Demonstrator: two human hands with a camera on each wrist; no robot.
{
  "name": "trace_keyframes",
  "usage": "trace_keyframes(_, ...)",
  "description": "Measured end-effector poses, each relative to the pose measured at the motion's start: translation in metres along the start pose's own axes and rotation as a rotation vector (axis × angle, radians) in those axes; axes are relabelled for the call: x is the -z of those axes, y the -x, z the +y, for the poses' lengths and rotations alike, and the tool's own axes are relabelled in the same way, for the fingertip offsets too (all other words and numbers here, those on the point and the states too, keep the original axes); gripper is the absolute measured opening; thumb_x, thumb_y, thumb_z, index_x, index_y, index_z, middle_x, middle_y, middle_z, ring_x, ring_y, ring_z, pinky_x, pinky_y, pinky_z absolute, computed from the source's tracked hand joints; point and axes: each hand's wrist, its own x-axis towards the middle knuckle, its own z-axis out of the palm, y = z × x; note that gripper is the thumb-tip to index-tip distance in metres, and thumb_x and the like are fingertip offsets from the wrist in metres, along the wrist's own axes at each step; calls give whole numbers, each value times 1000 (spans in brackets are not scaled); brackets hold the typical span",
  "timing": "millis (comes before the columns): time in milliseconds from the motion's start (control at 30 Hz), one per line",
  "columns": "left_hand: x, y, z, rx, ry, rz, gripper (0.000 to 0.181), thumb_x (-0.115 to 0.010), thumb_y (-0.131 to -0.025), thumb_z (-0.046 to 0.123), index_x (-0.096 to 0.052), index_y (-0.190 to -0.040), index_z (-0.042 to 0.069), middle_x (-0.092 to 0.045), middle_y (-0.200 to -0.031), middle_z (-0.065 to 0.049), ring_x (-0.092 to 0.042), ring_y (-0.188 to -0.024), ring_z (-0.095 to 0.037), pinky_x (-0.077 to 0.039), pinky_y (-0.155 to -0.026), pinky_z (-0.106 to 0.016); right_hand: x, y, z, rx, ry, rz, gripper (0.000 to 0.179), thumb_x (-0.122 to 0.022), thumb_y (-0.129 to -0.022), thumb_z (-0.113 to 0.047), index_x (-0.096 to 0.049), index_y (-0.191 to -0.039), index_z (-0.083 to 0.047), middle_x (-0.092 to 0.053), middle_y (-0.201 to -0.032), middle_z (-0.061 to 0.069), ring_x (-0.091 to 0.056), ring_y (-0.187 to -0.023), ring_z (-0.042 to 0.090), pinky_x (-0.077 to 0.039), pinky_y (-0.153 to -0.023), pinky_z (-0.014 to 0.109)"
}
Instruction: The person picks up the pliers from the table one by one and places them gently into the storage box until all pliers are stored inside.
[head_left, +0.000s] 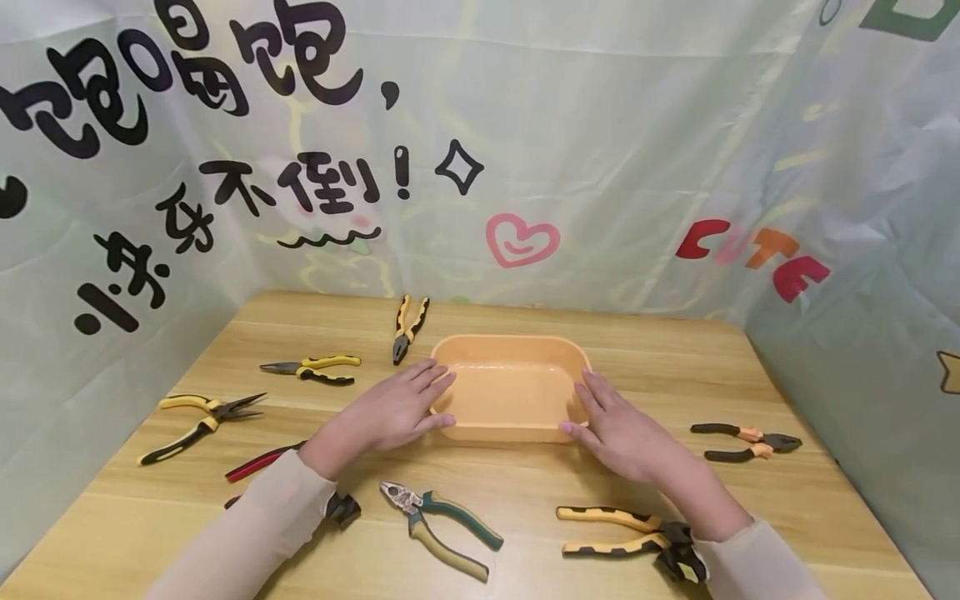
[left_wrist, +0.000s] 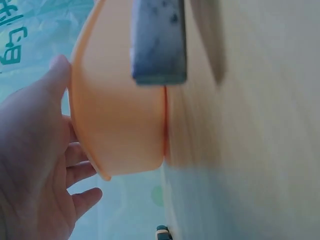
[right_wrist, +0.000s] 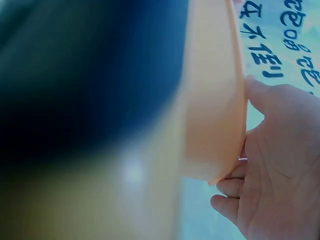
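An empty, light orange plastic basin (head_left: 512, 393) stands on the wooden table. My left hand (head_left: 397, 408) rests at its left end, fingertips over the rim and thumb at the near corner. At the opposite end my right hand (head_left: 626, 435) touches the rim in much the same way. Both wrist views show the basin's outer wall (left_wrist: 117, 125) with fingers loosely bent along the rim. Close in front lie pliers with green and beige handles (head_left: 442, 525). Pliers with yellow and black handles (head_left: 611, 533) lie near my right forearm, partly hidden by it.
Needle-nose pliers (head_left: 206, 425) and long-nose pliers (head_left: 315, 368) lie on the left; combination pliers (head_left: 409, 329) lie behind. My left sleeve partly covers red-handled pliers (head_left: 262, 463). Orange and black pliers (head_left: 746, 442) lie on the right. Printed cloth (head_left: 615, 167) surrounds the wooden table (head_left: 660, 354).
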Motion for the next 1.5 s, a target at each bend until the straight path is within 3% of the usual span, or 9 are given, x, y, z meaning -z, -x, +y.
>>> trace_keyframes(300, 2, 4, -3, 14, 27, 16, 85, -19, -98, 68, -28, -154, 4, -27, -157, -16, -18, -147, -31, -20, -118, -43, 8, 7, 4, 40, -19, -3, 85, -34, -100, -60, -22, -152, 5, -14, -160, 21, -21, -144, 38, -29, -110, 56)
trace_keyframes(600, 3, 13, -6, -4, -11, 33, 81, -24, -100, 64, -33, -152, 3, -30, -156, -17, -23, -145, -32, -21, -117, -44, 9, 6, 7, 63, 5, 10, 79, -35, -101, -57, -25, -153, 1, -18, -161, 16, -26, -143, 36, -32, -110, 55)
trace_keyframes(767, 6, 16, -6, -2, 47, 26, 80, -25, -100, 65, -35, -151, 3, -26, -158, -15, -19, -146, -31, -20, -118, -44, 8, 5, 6, 78, 11, 25, 76, -36, -102, -55, -26, -153, 1, -18, -160, 15, -26, -143, 34, -31, -110, 53)
trace_keyframes(967, 5, 17, -6, 13, 98, 9, 81, -24, -100, 65, -27, -155, 6, -16, -161, -16, -13, -147, -30, -19, -118, -43, 6, 8, 3, 91, 14, 28, 76, -38, -102, -55, -27, -152, 2, -21, -159, 16, -27, -142, 35, -32, -110, 54)
trace_keyframes(1333, -3, 20, -5, 32, 82, 6, 80, -20, -101, 63, -18, -157, 5, -9, -162, -17, -7, -148, -29, -18, -118, -43, 5, 10, 2, 102, 39, 25, 75, -40, -102, -52, -28, -152, 2, -22, -159, 17, -28, -142, 36, -34, -109, 54)
trace_keyframes(1500, -1, 20, -5, 28, 67, 9, 81, -21, -101, 62, -27, -153, 1, -10, -161, -20, -9, -148, -32, -19, -117, -45, 4, 10, 2, 106, 39, 33, 75, -42, -102, -51, -28, -152, 3, -22, -159, 18, -28, -142, 36, -33, -109, 54)
